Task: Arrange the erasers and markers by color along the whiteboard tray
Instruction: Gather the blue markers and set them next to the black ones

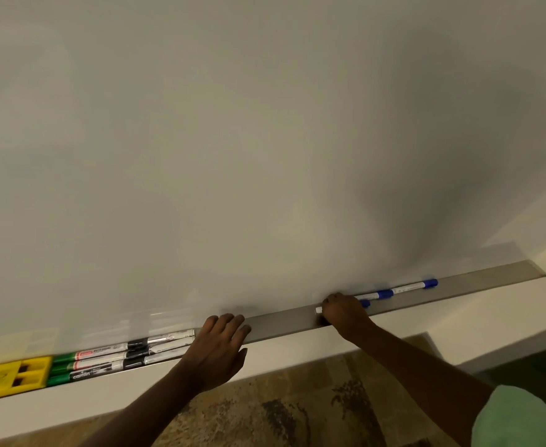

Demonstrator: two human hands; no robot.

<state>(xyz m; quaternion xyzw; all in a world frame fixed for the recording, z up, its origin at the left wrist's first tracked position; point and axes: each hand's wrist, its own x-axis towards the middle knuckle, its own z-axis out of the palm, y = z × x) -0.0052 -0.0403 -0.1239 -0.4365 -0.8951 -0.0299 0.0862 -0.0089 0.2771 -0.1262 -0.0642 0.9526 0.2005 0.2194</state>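
A grey whiteboard tray (281, 321) runs from lower left up to the right. At its left end sits a yellow eraser (10, 377). Beside it lie three green-capped markers (87, 362), then three black-capped markers (162, 346) end to end with them. My left hand (216, 346) rests flat on the tray, fingers spread, touching the black markers' right ends. My right hand (342, 312) is closed around a blue-capped marker (365, 303) lying in the tray. Two more blue-capped markers (378, 295) (415, 286) lie to its right.
The white board (265, 140) fills the upper view. A white ledge (297, 353) runs below the tray. Patterned brown floor (281, 411) lies underneath. The tray ends at the far right (536, 269).
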